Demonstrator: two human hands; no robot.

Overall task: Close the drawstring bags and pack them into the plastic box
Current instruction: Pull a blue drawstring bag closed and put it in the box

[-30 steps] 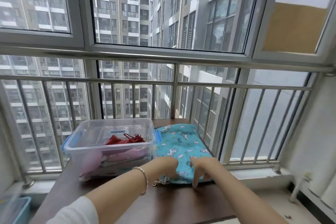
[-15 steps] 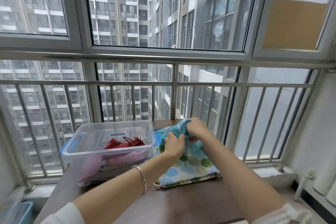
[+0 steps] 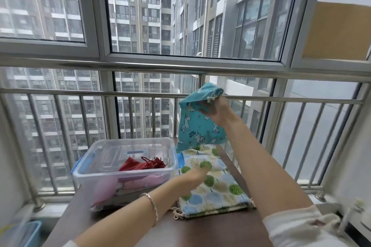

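Dark brown table (image 3: 200, 232), clear plastic box (image 3: 100, 175) left, tree-print drawstring bag (image 3: 220, 192) beside it

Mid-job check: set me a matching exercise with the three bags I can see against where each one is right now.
Things:
1. unicorn bag
2. tree-print bag
3. red bag

Places:
A. inside the box
B. gripped by the right hand, up in the air
C. flat on the table

Pairs: 1-B; 2-C; 3-A
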